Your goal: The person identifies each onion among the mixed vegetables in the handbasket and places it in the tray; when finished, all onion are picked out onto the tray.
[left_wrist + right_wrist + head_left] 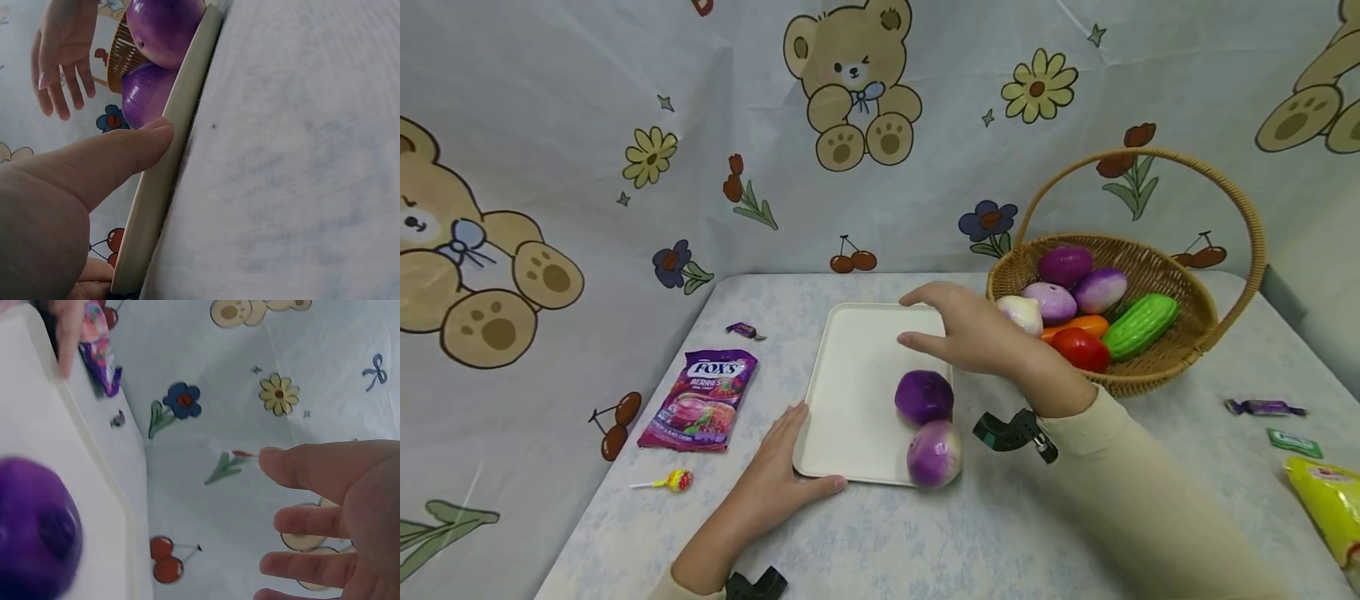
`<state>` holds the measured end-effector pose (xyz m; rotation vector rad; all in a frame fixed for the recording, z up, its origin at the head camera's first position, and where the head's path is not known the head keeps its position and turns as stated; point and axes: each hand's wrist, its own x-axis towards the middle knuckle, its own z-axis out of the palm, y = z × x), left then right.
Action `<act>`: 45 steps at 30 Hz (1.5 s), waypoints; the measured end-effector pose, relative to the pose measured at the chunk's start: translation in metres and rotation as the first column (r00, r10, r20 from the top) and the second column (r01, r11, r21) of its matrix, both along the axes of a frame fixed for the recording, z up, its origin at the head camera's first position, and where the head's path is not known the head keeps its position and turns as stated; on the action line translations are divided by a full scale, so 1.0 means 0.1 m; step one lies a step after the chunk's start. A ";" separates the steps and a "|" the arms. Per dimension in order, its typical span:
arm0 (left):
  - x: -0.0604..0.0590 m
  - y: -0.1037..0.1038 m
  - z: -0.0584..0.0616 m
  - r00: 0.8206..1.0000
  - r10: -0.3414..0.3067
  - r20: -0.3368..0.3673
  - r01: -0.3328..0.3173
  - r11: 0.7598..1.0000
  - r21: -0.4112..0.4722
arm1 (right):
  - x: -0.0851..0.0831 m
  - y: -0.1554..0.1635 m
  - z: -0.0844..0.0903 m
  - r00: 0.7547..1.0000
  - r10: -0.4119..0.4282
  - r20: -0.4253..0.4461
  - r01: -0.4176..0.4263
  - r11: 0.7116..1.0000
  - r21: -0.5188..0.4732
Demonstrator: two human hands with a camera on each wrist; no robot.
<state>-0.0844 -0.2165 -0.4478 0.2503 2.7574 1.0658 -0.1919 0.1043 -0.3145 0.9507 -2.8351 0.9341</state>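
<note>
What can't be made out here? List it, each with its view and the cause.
- Left wrist view: the left hand covers most of the tray; its fingers are cut off by the edge.
- Right wrist view: the dark purple onion is blurred and cropped.
- Head view: the right hand hides part of the basket.

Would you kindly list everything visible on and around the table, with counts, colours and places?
tray: 1, cream, table centre
purple onions: 2, on tray's right edge
basket: 1, wicker, back right, holding toy vegetables
candy bag: 1, purple, left of tray
lollipop: 1, yellow, front left
wrapped candies: 3, two purple, one green, scattered
yellow packet: 1, right edge
left hand: 1, touching tray's front-left corner
right hand: 1, open, above tray
</note>
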 end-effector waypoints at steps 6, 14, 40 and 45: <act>0.01 0.00 0.00 1.000 0.002 -0.005 -0.002 1.000 -0.006 | -0.20 0.32 0.19 0.992 -0.123 -0.010 0.124 0.992 0.039; 0.01 0.01 0.00 1.000 0.003 -0.003 -0.003 1.000 0.000 | -0.40 0.83 0.35 0.970 -0.240 0.035 0.237 0.968 0.084; 0.00 0.01 0.00 1.000 -0.004 -0.017 0.004 1.000 -0.009 | -0.42 1.16 0.15 0.970 -0.235 0.056 0.223 0.960 0.169; 0.00 0.00 0.00 1.000 -0.004 -0.024 0.004 1.000 -0.002 | -0.44 1.15 0.07 0.963 -0.237 0.129 0.199 0.946 0.256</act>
